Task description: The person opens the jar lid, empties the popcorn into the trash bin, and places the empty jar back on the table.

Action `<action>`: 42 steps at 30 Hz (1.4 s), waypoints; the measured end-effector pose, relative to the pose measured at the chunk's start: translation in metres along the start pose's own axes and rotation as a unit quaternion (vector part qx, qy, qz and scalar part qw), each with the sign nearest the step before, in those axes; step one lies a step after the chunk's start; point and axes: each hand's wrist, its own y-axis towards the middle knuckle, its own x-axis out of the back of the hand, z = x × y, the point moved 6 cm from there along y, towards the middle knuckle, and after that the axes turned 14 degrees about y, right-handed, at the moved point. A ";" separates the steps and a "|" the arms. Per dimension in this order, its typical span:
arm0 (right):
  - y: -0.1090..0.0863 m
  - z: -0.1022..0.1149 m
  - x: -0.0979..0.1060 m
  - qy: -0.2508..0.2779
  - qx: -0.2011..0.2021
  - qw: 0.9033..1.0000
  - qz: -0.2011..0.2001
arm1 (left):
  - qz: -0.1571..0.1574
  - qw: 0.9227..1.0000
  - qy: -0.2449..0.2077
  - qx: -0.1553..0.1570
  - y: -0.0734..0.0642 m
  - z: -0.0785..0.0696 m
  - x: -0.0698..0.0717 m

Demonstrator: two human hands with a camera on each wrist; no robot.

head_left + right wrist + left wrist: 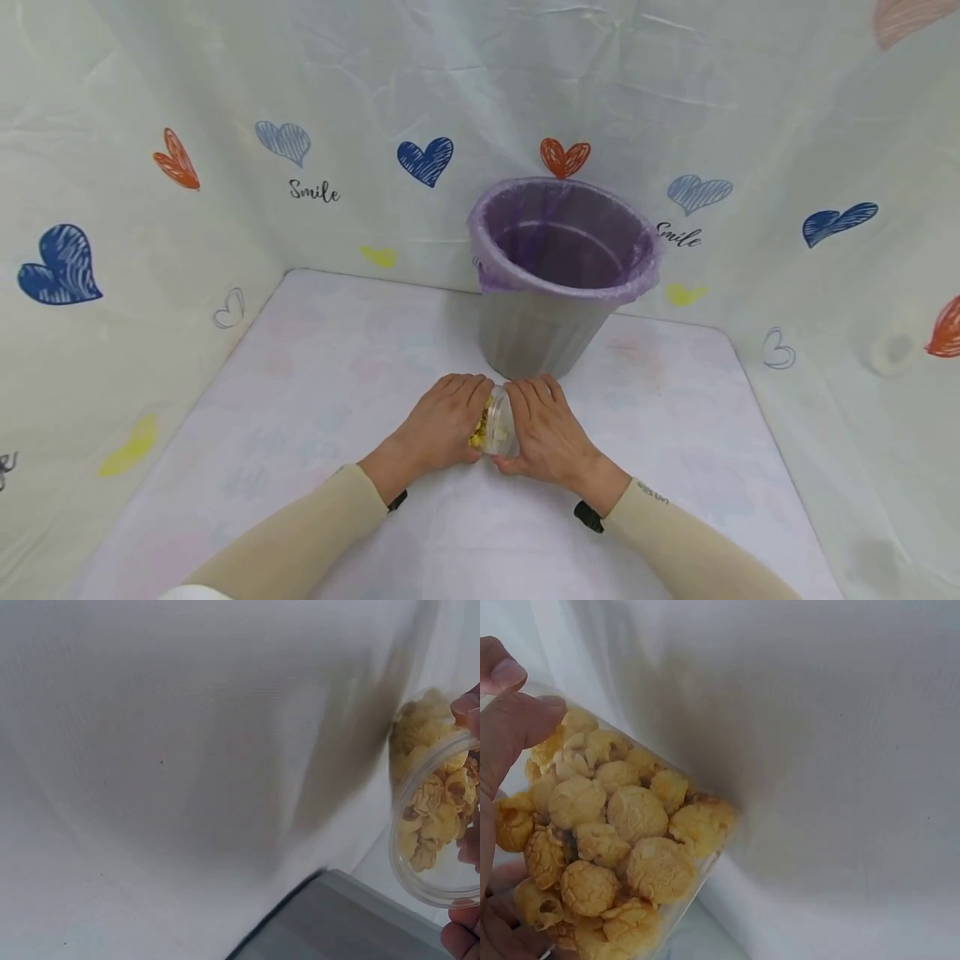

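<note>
A clear plastic jar [682,817] of golden popcorn [589,889] is held sideways between my two hands, low over the table. My left hand [442,421] grips the jar's body, thumb and fingers around it. The clear round lid [500,429] faces right, and my right hand [546,429] holds it by the edge, fingers on the far side and thumb on the near side. In the right wrist view the lid's rim [401,862] shows popcorn through it. Most of the jar is hidden behind my left hand in the head view.
A grey bin [536,329] with a purple liner [487,250] stands open just beyond my hands, slightly right. The pale table [360,333] extends around it, enclosed by white sheeting [360,75] printed with hearts at the back and sides.
</note>
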 end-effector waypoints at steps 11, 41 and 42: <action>-0.001 0.002 -0.001 -0.002 0.025 1.000 0.008 | 0.018 1.000 0.008 -0.011 0.003 0.002 0.002; 0.005 0.005 -0.001 0.036 0.033 0.999 0.001 | 0.002 1.000 -0.026 -0.012 0.001 0.011 -0.004; 0.005 0.005 -0.002 0.028 0.041 0.999 0.005 | 0.002 1.000 -0.029 -0.012 0.002 0.012 -0.004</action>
